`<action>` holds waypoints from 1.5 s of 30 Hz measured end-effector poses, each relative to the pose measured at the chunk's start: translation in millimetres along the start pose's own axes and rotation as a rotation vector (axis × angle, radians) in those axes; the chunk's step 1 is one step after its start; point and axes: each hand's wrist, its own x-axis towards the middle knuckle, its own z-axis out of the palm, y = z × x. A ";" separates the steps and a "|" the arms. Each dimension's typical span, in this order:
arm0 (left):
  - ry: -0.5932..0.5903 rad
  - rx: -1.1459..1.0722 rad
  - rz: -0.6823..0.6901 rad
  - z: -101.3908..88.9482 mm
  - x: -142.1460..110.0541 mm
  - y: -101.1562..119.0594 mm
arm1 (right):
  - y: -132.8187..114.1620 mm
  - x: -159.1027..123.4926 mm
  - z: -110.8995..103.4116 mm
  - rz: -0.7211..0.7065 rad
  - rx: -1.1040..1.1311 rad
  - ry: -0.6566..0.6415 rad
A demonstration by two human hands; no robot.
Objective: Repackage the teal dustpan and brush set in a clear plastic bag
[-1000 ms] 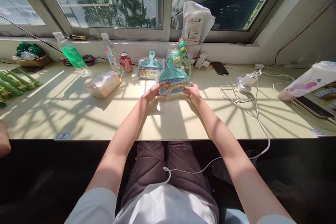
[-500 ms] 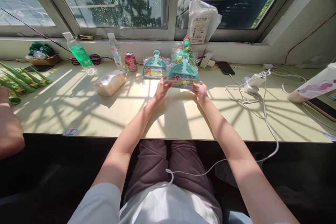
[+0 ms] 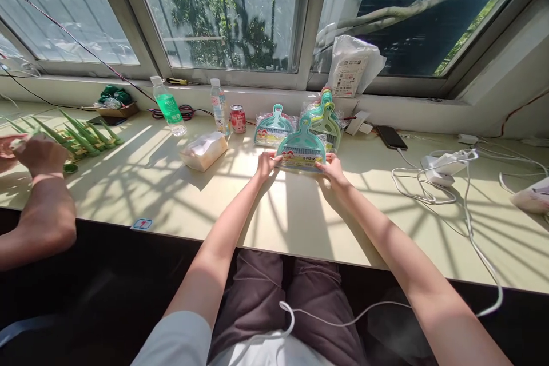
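Note:
A wrapped teal dustpan-and-brush set stands tilted in front of me, its handle upward and a yellow label along its lower edge. My left hand grips its lower left corner, and my right hand holds the lower right corner with the thumb on the front. Right behind it is a stack of similar wrapped sets, with a yellow-green dustpan partly showing. To the left, a single teal dustpan set leans near the sill, partly covered by the held one.
Left of the sets are a red can, two bottles, including a green-labelled bottle, and a tissue pack. To the right lie a phone and white chargers with cables. Another person's hand is beside green leaves.
The held dustpan set has come slightly away from the stack towards me, uncovering the yellow-green dustpan. My view has shifted left and up; another person's hands now show at the left.

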 end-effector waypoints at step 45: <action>0.298 0.523 0.643 -27.9 54.7 -1.1 | -9.1 -7.8 -93.1 0.154 -0.365 0.425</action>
